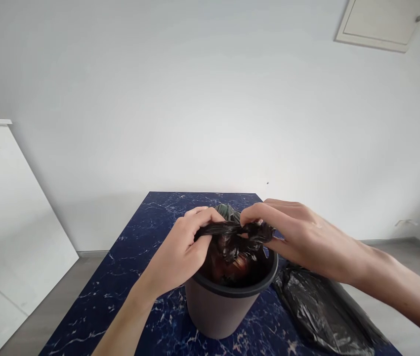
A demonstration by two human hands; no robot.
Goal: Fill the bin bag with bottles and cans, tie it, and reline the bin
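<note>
We see table (pixel 117 277): dark blue top, white marble-like veining, straight far edge, sides spreading toward us. Near edge out of our view. On top, we count 2 things. 1: bin (pixel 222 312), grey-brown, darker rim, upright, mouth up, base narrower than rim, veined surface visible around base. 2: black bag (pixel 323 311), glossy, wrinkled, lying spread out right of bin, along right edge of table. We cannot tell if bag overhangs edge.

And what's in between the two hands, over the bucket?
A twisted bit of black plastic bag goes from the left hand to the right hand. The head view shows it.
</note>
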